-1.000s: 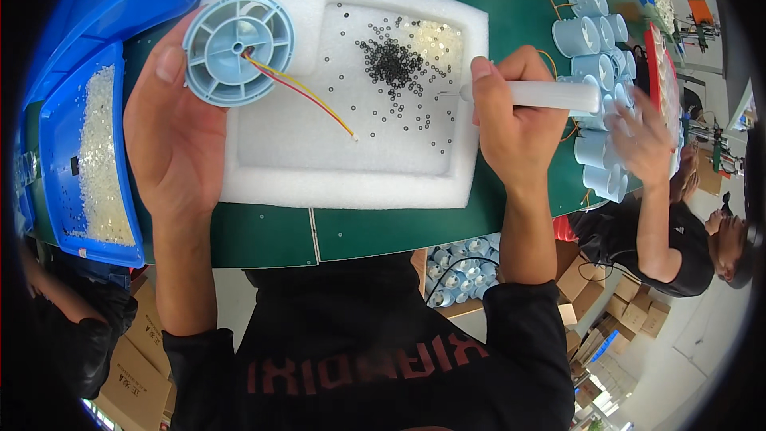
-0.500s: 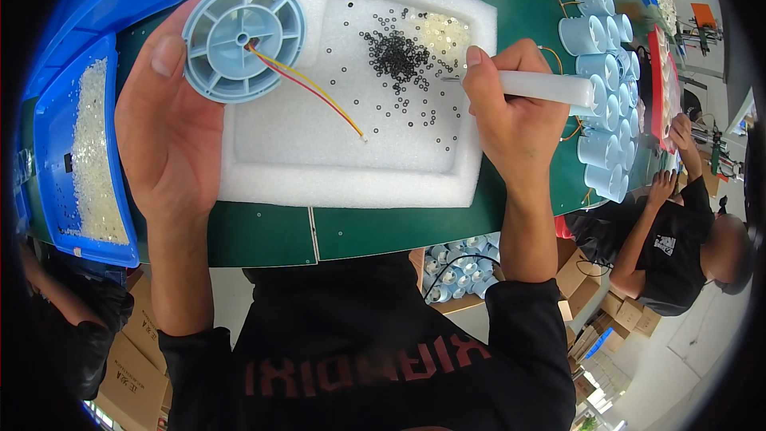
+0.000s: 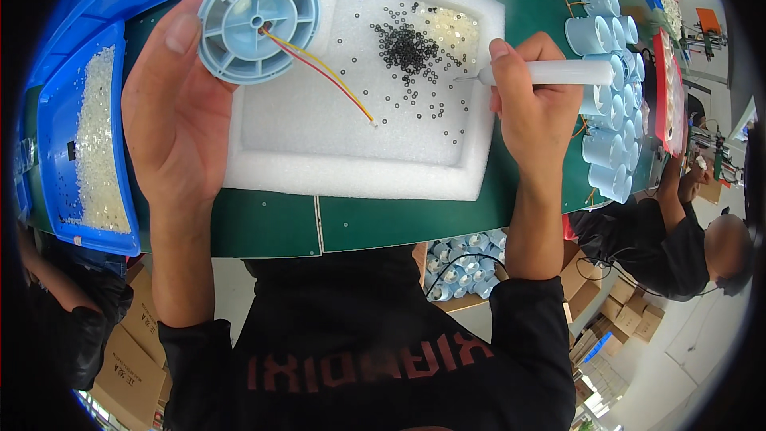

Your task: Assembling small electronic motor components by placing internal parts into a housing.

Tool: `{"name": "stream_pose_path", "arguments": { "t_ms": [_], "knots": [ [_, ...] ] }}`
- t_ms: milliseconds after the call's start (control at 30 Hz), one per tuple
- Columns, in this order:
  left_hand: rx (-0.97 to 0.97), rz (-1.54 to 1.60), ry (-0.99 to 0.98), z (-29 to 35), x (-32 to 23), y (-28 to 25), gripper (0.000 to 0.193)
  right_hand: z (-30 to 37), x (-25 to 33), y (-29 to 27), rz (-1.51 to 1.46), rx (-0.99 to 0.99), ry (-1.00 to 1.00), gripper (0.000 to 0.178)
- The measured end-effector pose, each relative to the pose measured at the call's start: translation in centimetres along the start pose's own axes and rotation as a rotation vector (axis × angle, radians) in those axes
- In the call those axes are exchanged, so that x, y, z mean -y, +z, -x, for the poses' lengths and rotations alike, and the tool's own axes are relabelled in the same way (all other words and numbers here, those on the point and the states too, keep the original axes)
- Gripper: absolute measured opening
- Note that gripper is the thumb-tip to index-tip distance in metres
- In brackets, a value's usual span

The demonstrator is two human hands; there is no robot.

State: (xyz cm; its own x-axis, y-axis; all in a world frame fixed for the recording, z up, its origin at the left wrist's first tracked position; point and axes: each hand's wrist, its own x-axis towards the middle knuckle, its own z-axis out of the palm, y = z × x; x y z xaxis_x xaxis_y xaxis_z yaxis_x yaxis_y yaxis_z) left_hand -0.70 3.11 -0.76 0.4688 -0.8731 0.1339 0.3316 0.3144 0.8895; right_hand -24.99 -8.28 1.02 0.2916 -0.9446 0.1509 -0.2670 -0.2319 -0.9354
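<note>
Head view: at eleven o'clock my left fingers (image 3: 182,34) clasp a blue housing (image 3: 246,30), likely light, stiff, best rim-held; at two, right fingers (image 3: 511,68) pinch a white-handled tool (image 3: 573,73).

blk tee (image 3: 343,311) w/ big dark-red block lettering (image 3: 371,365), loose short slvs (image 3: 531,327), L hand (image 3: 179,124) & R hand (image 3: 531,112) bare btw

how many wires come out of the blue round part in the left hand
2 visible: a yellow wire and a red wire, running from the middle of the blue round part to a small white connector. Another could be hidden behind them.
</note>
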Motion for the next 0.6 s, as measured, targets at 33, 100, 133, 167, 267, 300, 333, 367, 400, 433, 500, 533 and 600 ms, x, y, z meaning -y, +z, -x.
{"name": "stream_pose_path", "arguments": {
  "t_ms": [33,100,133,167,267,300,333,367,400,433,500,533,600],
  "knots": [
    [-0.002,0.002,0.000,-0.01,0.08,-0.01,0.047,0.05,-0.03,-0.08,0.008,0.011,0.001,0.027],
    [0.023,0.003,0.020,-0.04,0.05,-0.09,0.047,0.15,-0.18,-0.22,0.015,0.024,0.004,0.028],
    [0.021,0.004,0.018,-0.06,0.09,-0.12,0.047,0.14,-0.47,-0.36,0.090,0.031,-0.050,0.028],
    [0.008,-0.012,0.026,-0.12,0.10,-0.18,0.046,0.13,-0.61,-0.36,0.164,0.040,-0.105,0.029],
    [-0.008,-0.039,0.039,-0.03,0.04,-0.27,0.046,0.11,-0.38,-0.14,0.151,0.033,-0.091,0.029],
    [-0.008,-0.050,0.045,-0.03,0.04,-0.27,0.045,0.07,-0.40,-0.12,0.151,0.034,-0.090,0.029],
    [-0.009,-0.050,0.043,-0.05,0.04,-0.25,0.045,0.04,-0.44,-0.11,0.134,0.031,-0.082,0.029],
    [0.005,-0.052,0.036,-0.07,0.01,-0.21,0.045,0.02,-0.48,-0.12,0.116,0.029,-0.074,0.029],
    [0.018,-0.054,0.028,-0.09,-0.01,-0.19,0.045,0.01,-0.51,-0.15,0.116,0.030,-0.072,0.029],
    [0.017,-0.055,0.025,-0.11,-0.02,-0.21,0.045,0.00,-0.55,-0.23,0.118,0.031,-0.068,0.029],
    [0.112,-0.153,0.026,0.00,-0.22,-0.52,0.049,0.04,-0.39,-0.21,0.123,0.036,-0.069,0.028],
    [0.110,-0.152,0.027,0.06,-0.27,-0.59,0.049,0.07,-0.31,-0.22,0.096,0.036,-0.053,0.028],
    [0.097,-0.129,0.018,-0.06,-0.19,-0.55,0.048,-0.13,-0.23,-0.43,0.067,0.037,-0.035,0.027]
  ]
}}
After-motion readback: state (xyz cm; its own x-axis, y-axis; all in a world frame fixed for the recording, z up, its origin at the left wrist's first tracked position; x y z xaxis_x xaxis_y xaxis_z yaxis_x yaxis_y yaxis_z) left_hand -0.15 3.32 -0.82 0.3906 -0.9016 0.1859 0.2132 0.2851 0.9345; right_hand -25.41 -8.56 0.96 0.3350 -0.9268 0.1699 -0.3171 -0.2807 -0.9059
